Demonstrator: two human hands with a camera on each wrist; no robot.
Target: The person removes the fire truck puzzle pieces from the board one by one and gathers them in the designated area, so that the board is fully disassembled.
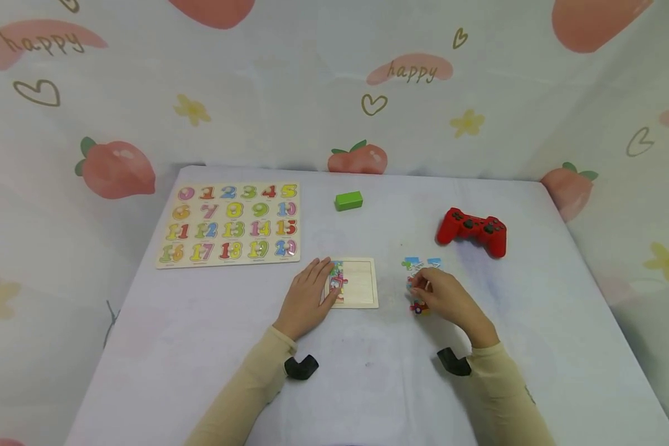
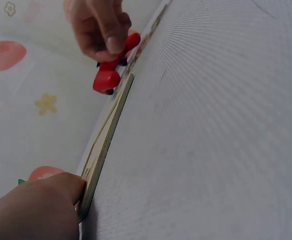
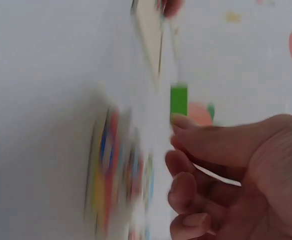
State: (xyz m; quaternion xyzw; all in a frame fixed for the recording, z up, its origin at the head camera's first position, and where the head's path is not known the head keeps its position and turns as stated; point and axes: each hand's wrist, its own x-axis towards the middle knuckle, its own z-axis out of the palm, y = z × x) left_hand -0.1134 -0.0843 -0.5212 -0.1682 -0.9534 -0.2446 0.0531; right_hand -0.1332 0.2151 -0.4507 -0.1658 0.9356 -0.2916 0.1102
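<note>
My left hand [image 1: 306, 297] lies over the left side of a small wooden puzzle board [image 1: 362, 284], fingers extended and thumb near its lower edge. Joined picture pieces [image 1: 337, 285] fill the board's left part, partly covered by that hand; its right part is bare wood. To the right, my right hand [image 1: 440, 294] hovers over loose puzzle pieces [image 1: 420, 308], its fingers bent. In the right wrist view, the thumb [image 3: 206, 140] and forefinger tips come together, and I cannot tell whether a piece is between them. The loose pieces appear blurred there.
A number puzzle board [image 1: 228, 224] lies at the back left. Behind the small board sits a green block [image 1: 348, 201]. A red game controller [image 1: 472, 231] lies at the back right. Patterned cloth [image 1: 290, 80] hangs behind the white table.
</note>
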